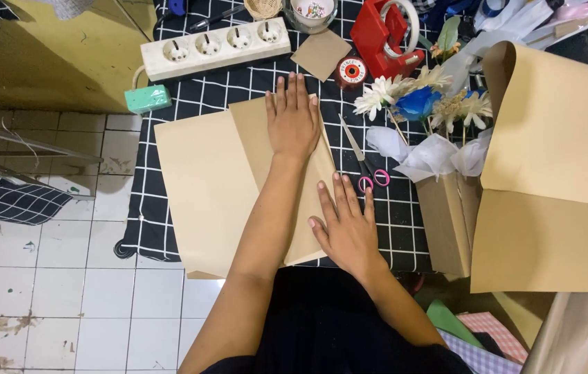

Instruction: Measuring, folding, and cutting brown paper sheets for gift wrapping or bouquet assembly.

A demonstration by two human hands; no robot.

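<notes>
Scissors [365, 163] and a flower box [446, 208] are crowding the right side; a power strip [214, 45] is blocking ahead; the paper's left edge is lying open.

Tan paper [204, 187] on black-and-white checked cloth [404, 228].

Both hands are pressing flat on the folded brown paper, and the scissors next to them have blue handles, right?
Not quite. The head view shows the scissors have pink handles, not blue. The rest holds: the left hand and the right hand both lie flat on the folded brown paper, and the scissors lie beside them on the black checked cloth.
</notes>
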